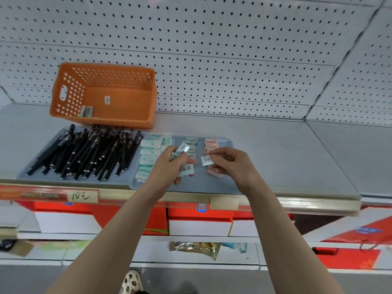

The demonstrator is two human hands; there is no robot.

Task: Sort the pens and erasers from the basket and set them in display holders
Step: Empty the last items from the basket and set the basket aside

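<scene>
An orange basket [101, 96] stands tilted at the back of the shelf with two erasers [86, 111] left inside. In front, a grey tray [34, 166] holds several black pens [89, 153]. A second grey tray [214, 183] carries rows of green-white erasers [149, 154], pale blue erasers [191, 145] and pink erasers [211, 145]. My left hand [169, 164] hovers over this tray and grips several pale blue erasers [182, 149]. My right hand [231, 164] pinches one pale blue eraser [206, 160] with a barcode label.
A white pegboard wall [212, 60] backs the grey shelf [297, 158]. A handwritten price tag [81, 196] sits on the shelf's front rail. Red and white boxes [199, 219] fill the shelf below, with packets [195, 248] lower down.
</scene>
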